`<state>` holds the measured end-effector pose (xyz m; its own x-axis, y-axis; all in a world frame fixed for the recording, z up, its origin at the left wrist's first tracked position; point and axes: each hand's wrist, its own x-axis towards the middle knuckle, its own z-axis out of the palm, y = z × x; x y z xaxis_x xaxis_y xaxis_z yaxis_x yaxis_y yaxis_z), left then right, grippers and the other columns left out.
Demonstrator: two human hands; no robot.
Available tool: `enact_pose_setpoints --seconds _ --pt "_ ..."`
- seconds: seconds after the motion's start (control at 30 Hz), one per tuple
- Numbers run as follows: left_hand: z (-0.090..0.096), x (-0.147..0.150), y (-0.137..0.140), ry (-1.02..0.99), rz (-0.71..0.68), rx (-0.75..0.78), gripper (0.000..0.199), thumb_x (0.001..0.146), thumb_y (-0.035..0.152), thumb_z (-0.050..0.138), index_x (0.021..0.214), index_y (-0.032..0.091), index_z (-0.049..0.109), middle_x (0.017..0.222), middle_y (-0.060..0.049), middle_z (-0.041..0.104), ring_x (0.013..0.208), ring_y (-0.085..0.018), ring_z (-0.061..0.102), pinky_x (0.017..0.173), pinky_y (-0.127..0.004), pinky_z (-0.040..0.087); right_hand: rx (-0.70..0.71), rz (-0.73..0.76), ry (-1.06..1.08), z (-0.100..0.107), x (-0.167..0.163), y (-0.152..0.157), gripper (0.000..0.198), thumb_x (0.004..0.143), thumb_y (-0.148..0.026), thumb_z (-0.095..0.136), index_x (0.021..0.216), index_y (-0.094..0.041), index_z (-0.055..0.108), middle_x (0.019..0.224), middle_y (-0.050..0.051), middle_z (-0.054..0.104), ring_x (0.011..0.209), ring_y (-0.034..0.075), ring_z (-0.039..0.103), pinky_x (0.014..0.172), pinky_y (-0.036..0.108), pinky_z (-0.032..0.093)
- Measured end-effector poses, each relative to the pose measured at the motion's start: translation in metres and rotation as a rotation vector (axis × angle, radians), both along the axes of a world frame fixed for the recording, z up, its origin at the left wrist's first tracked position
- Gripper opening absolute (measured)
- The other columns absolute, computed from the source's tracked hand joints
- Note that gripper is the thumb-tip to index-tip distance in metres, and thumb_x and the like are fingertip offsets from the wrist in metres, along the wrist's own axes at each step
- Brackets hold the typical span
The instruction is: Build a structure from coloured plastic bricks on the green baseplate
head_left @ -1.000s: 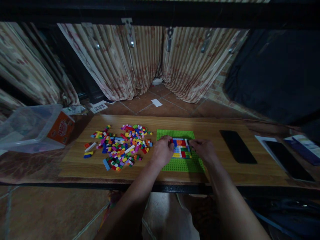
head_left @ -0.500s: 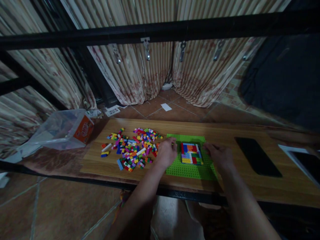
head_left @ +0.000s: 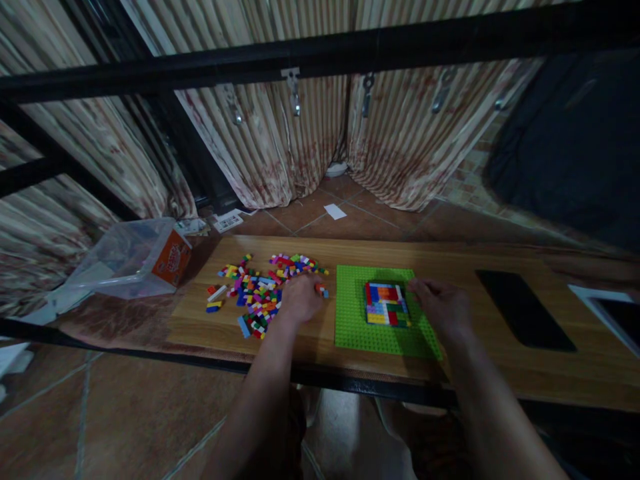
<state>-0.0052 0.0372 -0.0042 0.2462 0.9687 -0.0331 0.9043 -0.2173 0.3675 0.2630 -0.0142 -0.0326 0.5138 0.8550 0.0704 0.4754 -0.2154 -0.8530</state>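
Observation:
A green baseplate (head_left: pixel 350 320) lies on the wooden board, and a flat square of multicoloured bricks (head_left: pixel 387 304) sits near its middle. My left hand (head_left: pixel 303 299) is over the right side of a pile of loose bricks (head_left: pixel 260 297); its fingers curl down, mostly hidden behind the back of the hand. A few orange and blue bricks (head_left: pixel 323 291) show beside its fingertips. At the baseplate's right edge hovers my right hand (head_left: pixel 443 308), thumb and fingers pressed together. Whatever it may hold is too small to make out.
A dark flat slab (head_left: pixel 525 310) lies to the right on the wooden board (head_left: pixel 480 373), with a white-edged tablet-like object (head_left: pixel 610 313) beyond it. A clear plastic tub (head_left: pixel 120 267) with an orange label stands at the left. A black bar (head_left: pixel 320 60) crosses before the curtains.
My left hand has moved left from the baseplate's edge to the brick pile, uncovering that edge. My right hand stays by the right edge. The view has shifted slightly.

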Motion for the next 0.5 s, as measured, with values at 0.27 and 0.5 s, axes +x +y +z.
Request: enact_pose_setpoints --seconds 0.27,0.5 --pt "-0.005 0.009 -0.002 0.027 -0.038 0.065 0.025 0.073 0.014 0.054 0.092 0.021 0.07 0.096 -0.007 0.07 0.098 -0.021 0.061 0.089 -0.03 0.046 0.008 0.022 -0.137 0.005 -0.004 -0.002 0.037 0.076 -0.048 0.055 0.08 -0.015 0.073 0.066 0.006 0.069 0.062 0.022 0.063 0.055 0.029 0.042" --pt "-0.007 0.009 -0.002 -0.073 -0.174 0.14 0.03 0.07 0.008 0.055 0.091 0.022 0.07 0.097 -0.005 0.068 0.106 -0.02 0.056 0.096 -0.031 0.043 0.055 0.08 -0.127 0.012 -0.017 -0.003 0.039 0.079 -0.048 0.053 0.078 -0.014 0.072 0.061 0.005 0.067 0.055 0.018 0.059 0.053 0.027 0.04"
